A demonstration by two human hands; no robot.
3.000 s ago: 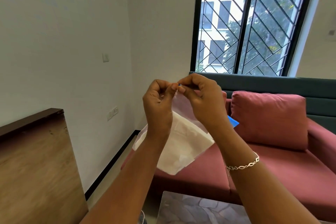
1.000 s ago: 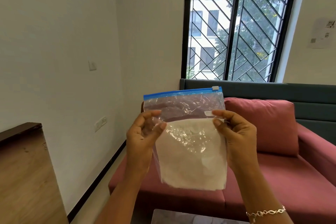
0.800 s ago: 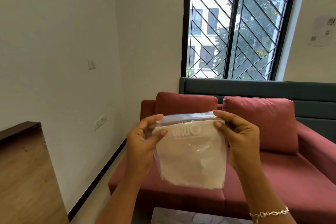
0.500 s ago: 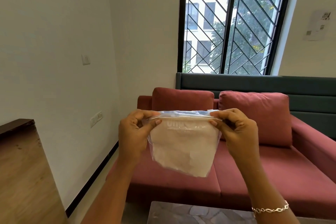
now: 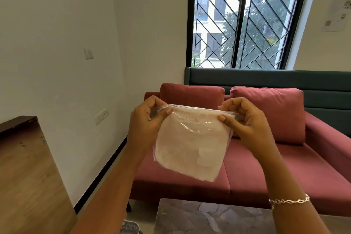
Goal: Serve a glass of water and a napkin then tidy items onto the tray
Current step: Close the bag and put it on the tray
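Two hands are pinching the top of a clear plastic bag (image 5: 191, 144), one at each upper corner, and I am watching them hold it up in the air with nothing beneath to carry it. My left hand (image 5: 146, 121) is clamping the left corner between thumb and fingertips; my right hand (image 5: 245, 121) is doing the same on the right corner, with a bracelet (image 5: 288, 201) circling its wrist. The top strip looks folded over toward me, so I cannot tell whether the seal is shut or parted.

Inside the bag, a stack of white napkins (image 5: 190, 150) is hanging flat and filling most of it, with the lower corner tilting toward the right. Behind it, a red sofa (image 5: 284, 157) is sitting under a barred window (image 5: 245, 17). Below my forearms, the near edge of a marbled table (image 5: 209, 216) is showing, well apart from the bag. No glass and no tray are appearing in view.

I am judging that the napkin step is barely starting: one sheet is yet to come out. The film looks slick and thin, so a hard pull at the corners could be tearing it, or one pinch could be slipping and letting the bag swing down. With the mouth open and tipped, the whole stack could be sliding out together.
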